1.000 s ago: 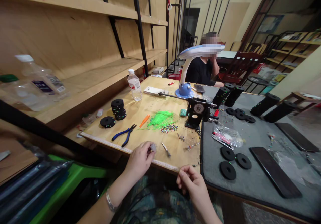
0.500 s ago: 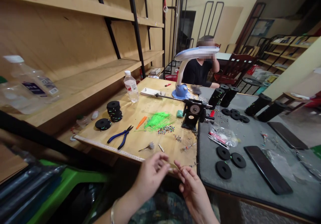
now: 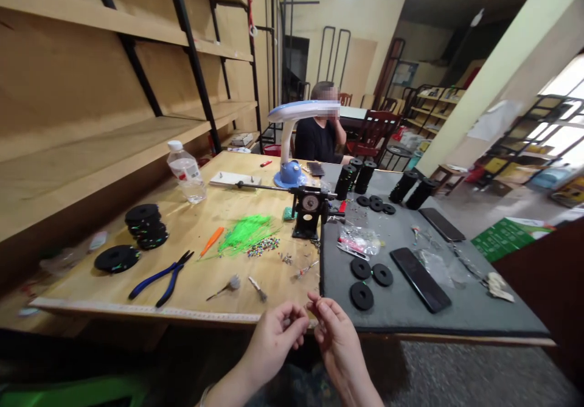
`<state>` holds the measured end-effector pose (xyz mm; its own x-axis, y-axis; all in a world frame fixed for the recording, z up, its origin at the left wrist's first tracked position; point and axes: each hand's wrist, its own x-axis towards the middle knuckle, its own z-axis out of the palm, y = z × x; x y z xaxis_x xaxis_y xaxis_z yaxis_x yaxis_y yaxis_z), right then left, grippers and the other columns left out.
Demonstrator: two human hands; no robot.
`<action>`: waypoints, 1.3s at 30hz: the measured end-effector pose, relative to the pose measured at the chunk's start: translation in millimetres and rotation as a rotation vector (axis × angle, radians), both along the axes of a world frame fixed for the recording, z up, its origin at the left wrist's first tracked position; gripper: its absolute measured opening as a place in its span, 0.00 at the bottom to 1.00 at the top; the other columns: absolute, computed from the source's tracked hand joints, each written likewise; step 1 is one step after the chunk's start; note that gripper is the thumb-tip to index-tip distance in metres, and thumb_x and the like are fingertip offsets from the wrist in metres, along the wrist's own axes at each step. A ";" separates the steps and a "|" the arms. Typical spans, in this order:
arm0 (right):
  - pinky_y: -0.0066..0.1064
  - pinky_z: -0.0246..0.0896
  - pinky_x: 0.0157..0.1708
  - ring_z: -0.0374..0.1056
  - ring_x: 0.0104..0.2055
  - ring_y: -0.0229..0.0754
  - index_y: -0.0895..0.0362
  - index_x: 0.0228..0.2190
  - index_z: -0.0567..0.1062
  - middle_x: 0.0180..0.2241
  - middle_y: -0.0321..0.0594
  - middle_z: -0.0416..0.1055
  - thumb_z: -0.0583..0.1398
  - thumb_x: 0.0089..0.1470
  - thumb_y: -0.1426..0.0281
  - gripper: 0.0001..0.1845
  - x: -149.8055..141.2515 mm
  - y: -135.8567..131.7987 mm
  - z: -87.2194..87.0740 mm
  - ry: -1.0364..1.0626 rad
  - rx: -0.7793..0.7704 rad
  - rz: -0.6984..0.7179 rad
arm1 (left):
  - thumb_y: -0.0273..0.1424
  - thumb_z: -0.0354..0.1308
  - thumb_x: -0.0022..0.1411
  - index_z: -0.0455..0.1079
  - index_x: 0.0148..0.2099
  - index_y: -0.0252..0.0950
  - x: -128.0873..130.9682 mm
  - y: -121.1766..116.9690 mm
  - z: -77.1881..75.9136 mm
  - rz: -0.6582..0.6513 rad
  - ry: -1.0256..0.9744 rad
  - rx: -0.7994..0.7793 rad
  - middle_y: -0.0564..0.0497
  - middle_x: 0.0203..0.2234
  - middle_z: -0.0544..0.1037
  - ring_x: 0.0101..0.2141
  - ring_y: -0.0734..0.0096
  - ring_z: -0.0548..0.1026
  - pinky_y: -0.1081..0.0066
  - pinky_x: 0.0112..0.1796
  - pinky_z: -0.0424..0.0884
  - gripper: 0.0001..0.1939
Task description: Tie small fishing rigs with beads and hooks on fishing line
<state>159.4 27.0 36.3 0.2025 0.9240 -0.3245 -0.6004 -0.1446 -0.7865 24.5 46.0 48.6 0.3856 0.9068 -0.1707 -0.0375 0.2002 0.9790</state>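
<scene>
Just off the table's front edge, my left hand (image 3: pixel 278 337) is closed, thumb against curled fingers. Close beside it, the thumb and fingers of my right hand (image 3: pixel 335 334) pinch together. Whatever either hand holds is too small to make out. Beyond them on the wood lie a grey bristly bundle (image 3: pixel 233 283), a small pale-tipped bundle (image 3: pixel 258 289) and some thin pieces with red bits (image 3: pixel 306 269). Farther back are bright green strands (image 3: pixel 249 235), a pile of coloured beads (image 3: pixel 263 247), an orange pointed tool (image 3: pixel 212 241) and blue-handled pliers (image 3: pixel 163 278).
A black hand-cranked winder (image 3: pixel 309 212) stands mid-table, with a blue-and-white lamp (image 3: pixel 288 174) behind. Black foam spools (image 3: pixel 362 295) and a phone (image 3: pixel 420 279) lie on the grey mat. A water bottle (image 3: pixel 187 173) stands left. Across the table sits a person (image 3: pixel 314 139).
My view has swung right, so the table things appear farther left. Both hands stay close together at the table edge; my left fingers have curled in more.
</scene>
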 end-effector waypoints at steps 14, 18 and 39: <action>0.24 0.61 0.19 0.68 0.28 0.41 0.56 0.29 0.79 0.33 0.41 0.78 0.68 0.44 0.56 0.16 91.4 -22.9 -3.3 -0.549 0.068 -0.279 | 0.50 0.60 0.53 0.69 0.29 0.34 -10.1 -4.5 -9.8 0.108 0.040 0.059 0.55 0.18 0.69 0.21 0.74 0.67 0.77 0.24 0.64 0.22; 0.24 0.63 0.20 0.69 0.28 0.41 0.56 0.31 0.79 0.33 0.42 0.78 0.67 0.46 0.55 0.17 78.4 -22.7 -14.2 -0.648 0.101 -0.148 | 0.50 0.60 0.54 0.68 0.28 0.34 -13.7 -8.8 -13.9 0.181 0.017 0.068 0.55 0.18 0.68 0.21 0.75 0.67 0.77 0.23 0.63 0.21; 0.27 0.68 0.31 0.74 0.32 0.44 0.56 0.30 0.77 0.30 0.42 0.79 0.53 0.60 0.60 0.17 71.8 23.2 1.1 -1.624 0.401 0.048 | 0.50 0.61 0.52 0.67 0.28 0.33 -5.0 -27.4 -55.9 0.221 -0.054 0.044 0.54 0.17 0.68 0.19 0.75 0.67 0.78 0.20 0.60 0.23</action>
<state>231.2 50.2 37.4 0.0393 0.9059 0.4217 0.8182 0.2131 -0.5340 19.5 18.6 -7.3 0.1843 0.9763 -0.1135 -0.1282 0.1384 0.9820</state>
